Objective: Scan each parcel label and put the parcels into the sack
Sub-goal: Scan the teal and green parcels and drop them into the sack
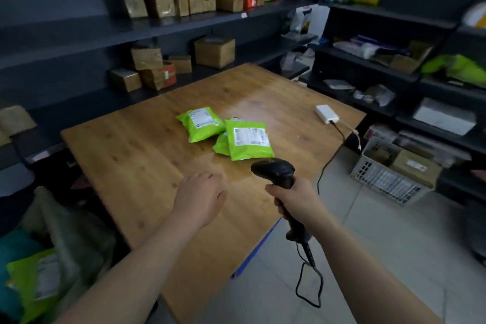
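Right hand (290, 201) is gripping the scanner (273, 169), its head aiming at the nearest green parcel (248, 139), lying label-up on the tabletop (131, 152) just ahead. Left hand (200, 194) is hovering relaxed, empty; sack (68, 226) sitting lower left.

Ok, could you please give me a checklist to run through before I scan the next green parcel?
1. Black handheld barcode scanner in hand: ok, the right hand has its grip round the handle.
2. Left hand free to lift a parcel: ok, it is open and holds nothing, above the wooden table.
3. Label facing up on the nearest green plastic parcel: ok, its white label shows.
4. Scanner aimed on that label: cannot tell, no beam is visible.
5. Pale sack at lower left ready to receive: ok, its mouth is open, with a green parcel already inside.
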